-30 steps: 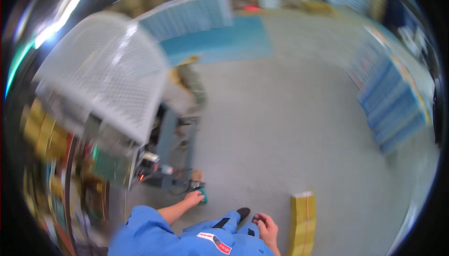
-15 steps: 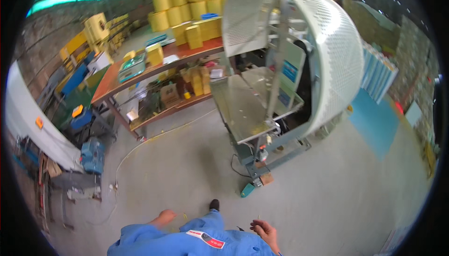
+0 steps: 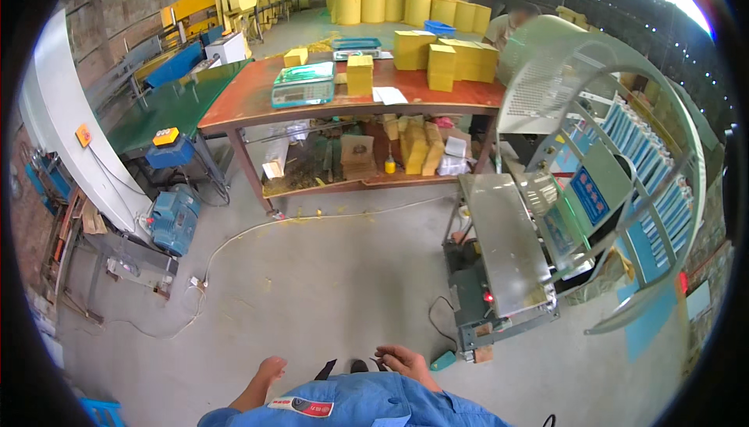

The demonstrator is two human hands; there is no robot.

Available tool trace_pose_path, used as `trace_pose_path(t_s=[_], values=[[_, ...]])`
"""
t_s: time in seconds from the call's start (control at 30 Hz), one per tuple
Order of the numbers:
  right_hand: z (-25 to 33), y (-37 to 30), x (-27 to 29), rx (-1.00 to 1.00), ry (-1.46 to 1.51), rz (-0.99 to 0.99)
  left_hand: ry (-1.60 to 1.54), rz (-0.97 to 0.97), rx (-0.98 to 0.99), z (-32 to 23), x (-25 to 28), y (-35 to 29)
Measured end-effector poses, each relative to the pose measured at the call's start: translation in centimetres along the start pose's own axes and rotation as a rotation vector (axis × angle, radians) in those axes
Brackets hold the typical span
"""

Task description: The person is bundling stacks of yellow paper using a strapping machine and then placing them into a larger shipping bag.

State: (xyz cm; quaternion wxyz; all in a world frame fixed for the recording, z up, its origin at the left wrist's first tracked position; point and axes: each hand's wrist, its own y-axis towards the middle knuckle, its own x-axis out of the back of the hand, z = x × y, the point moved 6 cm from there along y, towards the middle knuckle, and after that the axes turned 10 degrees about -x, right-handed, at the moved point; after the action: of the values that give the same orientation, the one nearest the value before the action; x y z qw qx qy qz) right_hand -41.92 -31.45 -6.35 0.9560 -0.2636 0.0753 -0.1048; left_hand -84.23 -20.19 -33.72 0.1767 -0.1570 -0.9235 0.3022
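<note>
**Right hand point(image 3: 402, 361) nearest the pedal point(image 3: 443, 361), left hand point(image 3: 271, 370) well apart**

Here's the right hand at the waist, fingers loosely spread and half bent, pointing inward to the left, and nothing shows in its grip. Across the body, the left hand is curled in loosely; its palm is hidden, so I can't tell whether it holds anything.

Now look right of the right hand: there's the teal pedal, down on the floor, just beside the hand in this view but lower. Its long axis slants, one end toward that hand, the other away and rightward to the machine point(image 3: 511, 248). The left hand is plainly the farther one, with a dark shoe point(image 3: 359, 366) between the two.

Past the pedal, a wood block point(image 3: 484, 354) sits under the frame, and a black cord point(image 3: 431, 315) loops on the floor ahead of the right hand. Farther out, straight ahead of both hands, stands the red table point(image 3: 257, 92) with its yellow stacks point(image 3: 415, 50). Off beyond the left hand, a blue motor point(image 3: 175, 220).
</note>
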Motion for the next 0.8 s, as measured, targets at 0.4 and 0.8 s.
trace_pose_path(t_s=[0.4, 0.8], values=[[7.4, 18.9, -1.9, -0.029, -0.287, 0.24, -0.023, 0.051, -0.171, -24.8, -4.1, 11.5], [26.7, 39.1, 7.0, 0.118, -0.182, 0.094, -0.022, 0.08, -0.45, -56.1, -9.2, 27.8]])
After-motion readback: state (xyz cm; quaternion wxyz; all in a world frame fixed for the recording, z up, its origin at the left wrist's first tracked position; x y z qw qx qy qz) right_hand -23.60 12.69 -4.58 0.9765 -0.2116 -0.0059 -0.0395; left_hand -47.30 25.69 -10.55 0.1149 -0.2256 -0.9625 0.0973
